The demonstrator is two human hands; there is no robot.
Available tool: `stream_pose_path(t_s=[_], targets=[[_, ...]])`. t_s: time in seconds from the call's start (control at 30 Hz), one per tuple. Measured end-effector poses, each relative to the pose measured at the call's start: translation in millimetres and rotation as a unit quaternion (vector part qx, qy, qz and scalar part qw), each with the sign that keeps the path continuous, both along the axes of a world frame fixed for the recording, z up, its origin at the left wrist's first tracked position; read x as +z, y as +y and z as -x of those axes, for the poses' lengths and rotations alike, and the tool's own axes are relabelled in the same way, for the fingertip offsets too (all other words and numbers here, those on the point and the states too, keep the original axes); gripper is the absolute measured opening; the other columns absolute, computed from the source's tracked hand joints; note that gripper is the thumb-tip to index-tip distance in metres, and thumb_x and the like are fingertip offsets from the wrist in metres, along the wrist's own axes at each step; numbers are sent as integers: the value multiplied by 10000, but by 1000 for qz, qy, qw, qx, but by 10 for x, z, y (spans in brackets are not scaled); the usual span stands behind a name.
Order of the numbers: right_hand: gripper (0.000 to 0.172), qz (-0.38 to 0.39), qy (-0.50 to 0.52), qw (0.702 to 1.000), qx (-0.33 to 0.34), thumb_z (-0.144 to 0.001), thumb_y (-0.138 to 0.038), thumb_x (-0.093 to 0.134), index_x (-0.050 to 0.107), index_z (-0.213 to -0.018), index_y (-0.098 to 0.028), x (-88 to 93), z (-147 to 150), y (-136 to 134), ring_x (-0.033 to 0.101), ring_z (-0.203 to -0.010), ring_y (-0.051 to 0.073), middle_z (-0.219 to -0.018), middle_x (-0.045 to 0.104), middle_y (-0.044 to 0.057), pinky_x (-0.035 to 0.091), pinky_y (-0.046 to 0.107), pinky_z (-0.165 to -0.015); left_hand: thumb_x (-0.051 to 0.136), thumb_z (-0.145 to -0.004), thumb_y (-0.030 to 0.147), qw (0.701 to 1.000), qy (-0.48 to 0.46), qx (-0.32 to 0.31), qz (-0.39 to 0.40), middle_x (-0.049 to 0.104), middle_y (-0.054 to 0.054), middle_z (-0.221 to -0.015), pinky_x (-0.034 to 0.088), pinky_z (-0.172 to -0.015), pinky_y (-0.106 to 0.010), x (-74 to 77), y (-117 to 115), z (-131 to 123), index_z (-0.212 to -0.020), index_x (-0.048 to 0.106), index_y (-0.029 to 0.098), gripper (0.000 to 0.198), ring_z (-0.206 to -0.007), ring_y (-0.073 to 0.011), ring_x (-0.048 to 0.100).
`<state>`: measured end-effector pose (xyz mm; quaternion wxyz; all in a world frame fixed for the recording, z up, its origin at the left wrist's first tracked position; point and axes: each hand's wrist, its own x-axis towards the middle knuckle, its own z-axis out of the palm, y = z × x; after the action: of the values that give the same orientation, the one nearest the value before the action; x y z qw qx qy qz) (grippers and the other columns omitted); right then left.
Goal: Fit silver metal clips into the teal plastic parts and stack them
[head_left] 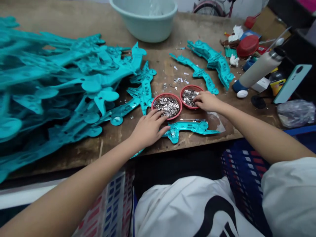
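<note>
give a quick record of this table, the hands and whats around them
left hand: holds nothing visible, fingers by the rim of the larger red basket
right hand: fingertips on silver bits in the smaller red basket
near hands: teal plastic part, thin metal tool
rest: heap of teal parts, pale green basin, white bottle, phone, wooden table

Glossy teal plastic mouldings [61, 75] are heaped at 9 o'clock on a rough wooden tabletop [158, 42]; shiny metal flakes [168, 107] are held in 2 red plastic baskets [167, 97].
</note>
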<state>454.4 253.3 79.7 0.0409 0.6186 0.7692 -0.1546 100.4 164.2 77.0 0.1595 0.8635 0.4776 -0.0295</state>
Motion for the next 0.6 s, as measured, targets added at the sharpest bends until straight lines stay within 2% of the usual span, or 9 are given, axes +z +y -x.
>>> stream_pose_path(t_s=[0.07, 0.13, 0.17, 0.27, 0.37, 0.47, 0.6], targets=[[353, -21, 38, 999, 0, -1058, -176, 805, 1045, -1310, -231, -90, -70, 56, 864, -1303, 401, -1329, 966, 161, 651, 506, -1186, 603, -1295, 439, 1000, -17, 4, 10, 671, -243, -1954, 544, -1523, -691, -6, 8, -23, -1790, 775, 141, 602, -1919, -479, 523], [284, -39, 67, 997, -14, -987, -130, 847, 1046, -1165, -225, -163, -134, 104, 886, -1115, 362, -1118, 969, 118, 674, 473, -1121, 558, -1291, 440, 999, -30, 5, 14, 684, -253, -1934, 547, -1513, -678, -3, 24, -39, -1753, 791, 129, 604, -1878, -473, 572], [262, -47, 77, 996, -20, -976, -130, 856, 1043, -1135, -224, -186, -163, 125, 882, -1070, 355, -1073, 962, 111, 678, 471, -1093, 542, -1285, 434, 999, -34, 5, 15, 691, -256, -1925, 548, -1509, -672, -5, 34, -40, -1743, 795, 128, 606, -1861, -468, 592], [239, -86, 109, 990, -23, -966, -148, 876, 1041, -1127, -210, -183, -233, 167, 866, -1069, 354, -1136, 964, 129, 672, 483, -1080, 518, -1263, 408, 999, -42, 7, 15, 712, -260, -1899, 534, -1513, -654, -22, 68, -17, -1757, 780, 115, 631, -1842, -449, 614], [254, -127, 143, 981, -30, -997, -167, 854, 1039, -1169, -193, -98, -258, 172, 856, -1091, 353, -1198, 965, 136, 667, 499, -1120, 524, -1249, 399, 998, -53, 6, 14, 717, -263, -1897, 531, -1506, -668, -32, 95, 21, -1783, 766, 110, 654, -1836, -452, 626], [246, -125, 163, 978, -39, -1039, -185, 833, 1021, -1199, -184, 21, -202, 112, 853, -1071, 341, -1142, 956, 118, 673, 490, -1119, 543, -1239, 389, 998, -62, 8, 7, 708, -266, -1910, 516, -1510, -691, -19, 106, 46, -1793, 768, 113, 658, -1827, -465, 644], [247, -99, 194, 976, -3, -1092, -237, 826, 960, -1293, -184, 198, -25, -92, 836, -1029, 302, -1140, 943, 103, 678, 460, -1089, 553, -1223, 374, 998, -68, 7, -17, 692, -265, -1931, 507, -1503, -684, 8, 119, 68, -1816, 750, 101, 682, -1821, -460, 661]])
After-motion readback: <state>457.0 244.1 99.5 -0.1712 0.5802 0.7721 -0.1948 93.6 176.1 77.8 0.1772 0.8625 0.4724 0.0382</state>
